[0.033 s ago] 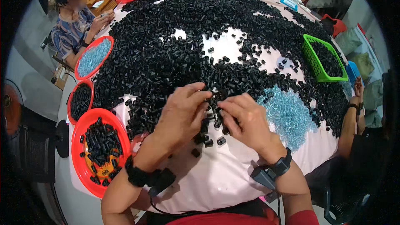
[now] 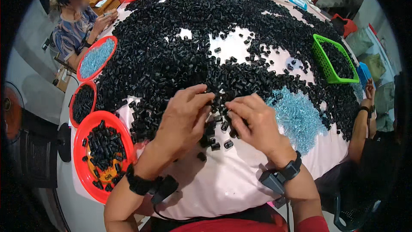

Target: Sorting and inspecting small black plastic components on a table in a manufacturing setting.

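Note:
At the near edge of a wide heap of small black cylindrical parts, both my hands work close together. My left hand is closed, thumb and fingertips brought together over the black pieces; whatever it pinches is too small and dark to make out. Just to its right, my right hand is closed in a pinch too, its fingertips facing the left ones with a small gap between. What it grips cannot be made out. Several loose black parts lie on the pale cloth below my fingers. Beside my right hand spreads a pile of clear bluish small pieces.
On the left stand a red basin of black parts, a smaller red bowl and a red tray of bluish pieces. A green basket is at right. Co-workers sit left, far right and near right; one person's hand is raised.
My left hand has shifted slightly to the left, so the gap between my hands is a little wider. The right hand has barely moved.

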`<action>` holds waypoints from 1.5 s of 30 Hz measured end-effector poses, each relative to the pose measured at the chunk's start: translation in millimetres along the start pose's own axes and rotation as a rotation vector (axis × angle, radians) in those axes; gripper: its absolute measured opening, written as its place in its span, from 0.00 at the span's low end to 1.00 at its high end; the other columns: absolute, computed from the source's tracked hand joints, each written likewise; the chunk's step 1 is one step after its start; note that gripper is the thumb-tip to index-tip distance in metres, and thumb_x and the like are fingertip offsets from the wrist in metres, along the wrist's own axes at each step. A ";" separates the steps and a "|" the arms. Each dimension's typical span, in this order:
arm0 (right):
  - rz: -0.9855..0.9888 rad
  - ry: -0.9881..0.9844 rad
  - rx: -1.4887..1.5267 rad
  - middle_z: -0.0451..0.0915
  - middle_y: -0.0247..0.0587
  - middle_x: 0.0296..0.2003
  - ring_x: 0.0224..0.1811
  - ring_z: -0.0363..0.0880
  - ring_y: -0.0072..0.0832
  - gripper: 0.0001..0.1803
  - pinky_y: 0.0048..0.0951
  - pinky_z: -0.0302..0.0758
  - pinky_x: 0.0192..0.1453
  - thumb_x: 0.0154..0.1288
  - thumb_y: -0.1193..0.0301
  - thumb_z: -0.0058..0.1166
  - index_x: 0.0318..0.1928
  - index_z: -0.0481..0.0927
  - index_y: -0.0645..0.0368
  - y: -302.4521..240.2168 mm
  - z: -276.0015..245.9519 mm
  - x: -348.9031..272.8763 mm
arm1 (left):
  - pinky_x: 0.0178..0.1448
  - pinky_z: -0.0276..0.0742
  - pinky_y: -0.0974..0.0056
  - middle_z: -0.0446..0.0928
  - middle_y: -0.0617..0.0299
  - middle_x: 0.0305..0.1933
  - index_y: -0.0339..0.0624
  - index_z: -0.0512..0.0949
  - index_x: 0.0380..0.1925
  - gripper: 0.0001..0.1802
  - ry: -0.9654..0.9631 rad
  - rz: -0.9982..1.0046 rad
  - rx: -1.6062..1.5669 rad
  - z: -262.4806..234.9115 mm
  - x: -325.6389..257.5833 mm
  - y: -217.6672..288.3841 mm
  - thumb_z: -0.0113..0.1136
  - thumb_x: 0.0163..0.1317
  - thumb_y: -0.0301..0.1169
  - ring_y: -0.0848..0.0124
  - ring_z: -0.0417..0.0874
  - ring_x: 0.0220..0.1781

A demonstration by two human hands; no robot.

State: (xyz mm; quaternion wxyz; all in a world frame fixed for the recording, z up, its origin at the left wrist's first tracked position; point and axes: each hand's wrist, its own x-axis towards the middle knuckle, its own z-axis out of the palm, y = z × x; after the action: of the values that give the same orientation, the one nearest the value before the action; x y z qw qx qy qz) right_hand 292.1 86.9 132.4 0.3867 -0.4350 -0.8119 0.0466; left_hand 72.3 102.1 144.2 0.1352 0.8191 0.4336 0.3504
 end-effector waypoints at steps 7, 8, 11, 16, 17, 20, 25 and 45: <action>0.010 -0.172 0.048 0.85 0.40 0.34 0.35 0.81 0.38 0.07 0.36 0.79 0.36 0.60 0.75 0.65 0.40 0.88 0.59 0.9 -1.4 -0.8 | 0.61 0.80 0.56 0.82 0.46 0.55 0.34 0.81 0.53 0.16 -0.123 -0.187 -0.105 -35.7 -49.6 19.1 0.61 0.66 0.23 0.51 0.83 0.58; -0.020 -0.132 0.086 0.85 0.39 0.34 0.34 0.81 0.38 0.07 0.36 0.79 0.36 0.60 0.74 0.65 0.39 0.88 0.58 0.6 0.5 -0.9 | 0.63 0.78 0.54 0.81 0.45 0.56 0.33 0.81 0.54 0.17 -0.136 -0.146 -0.054 -34.9 -57.5 21.6 0.61 0.66 0.24 0.49 0.82 0.59; 0.061 -0.155 0.129 0.84 0.42 0.30 0.32 0.81 0.38 0.05 0.37 0.78 0.36 0.61 0.73 0.64 0.37 0.88 0.59 -4.6 -10.5 4.4 | 0.68 0.75 0.51 0.79 0.43 0.60 0.32 0.79 0.57 0.20 -0.205 -0.123 0.014 -38.1 -73.3 26.8 0.63 0.65 0.24 0.46 0.79 0.62; 0.072 -0.225 0.180 0.82 0.44 0.25 0.29 0.81 0.41 0.06 0.37 0.77 0.35 0.62 0.73 0.62 0.35 0.88 0.61 -0.4 -12.2 3.8 | 0.69 0.74 0.52 0.79 0.44 0.61 0.36 0.81 0.57 0.20 -0.223 -0.158 -0.171 -34.3 -87.1 29.3 0.64 0.64 0.25 0.48 0.78 0.65; 0.073 -0.231 0.177 0.82 0.44 0.25 0.29 0.81 0.41 0.06 0.37 0.77 0.35 0.62 0.73 0.62 0.35 0.88 0.61 -2.3 -15.2 5.5 | 0.69 0.74 0.52 0.79 0.44 0.61 0.36 0.81 0.57 0.20 -0.222 -0.161 -0.177 -32.0 -87.8 29.1 0.64 0.64 0.25 0.48 0.78 0.65; 0.233 -0.221 0.164 0.83 0.44 0.24 0.28 0.83 0.39 0.06 0.37 0.77 0.33 0.61 0.72 0.62 0.34 0.88 0.61 -11.5 -32.6 14.3 | 0.68 0.74 0.53 0.79 0.44 0.61 0.37 0.82 0.56 0.20 -0.148 -0.150 -0.222 -26.2 -86.7 28.9 0.66 0.63 0.24 0.49 0.79 0.64; 0.245 -0.558 0.088 0.86 0.44 0.29 0.25 0.84 0.38 0.07 0.36 0.77 0.32 0.58 0.71 0.67 0.36 0.88 0.60 -11.1 -55.5 8.8 | 0.54 0.77 0.53 0.80 0.49 0.46 0.38 0.82 0.52 0.19 -0.205 -0.220 -0.060 -44.6 -80.8 37.0 0.69 0.60 0.25 0.52 0.80 0.48; 0.144 -0.462 -0.015 0.79 0.39 0.26 0.31 0.80 0.38 0.08 0.39 0.76 0.33 0.53 0.77 0.67 0.35 0.86 0.57 -7.6 -22.1 14.2 | 0.48 0.73 0.54 0.78 0.56 0.39 0.38 0.83 0.45 0.14 -0.016 -0.263 -0.117 -27.6 -79.6 18.0 0.69 0.57 0.23 0.56 0.78 0.43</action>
State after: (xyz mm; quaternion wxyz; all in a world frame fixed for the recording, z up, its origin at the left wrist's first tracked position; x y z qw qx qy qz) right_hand 297.2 87.0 159.3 0.1829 -0.4726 -0.8459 0.1663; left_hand 34.3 25.2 137.1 0.2311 0.7487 0.5149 0.3478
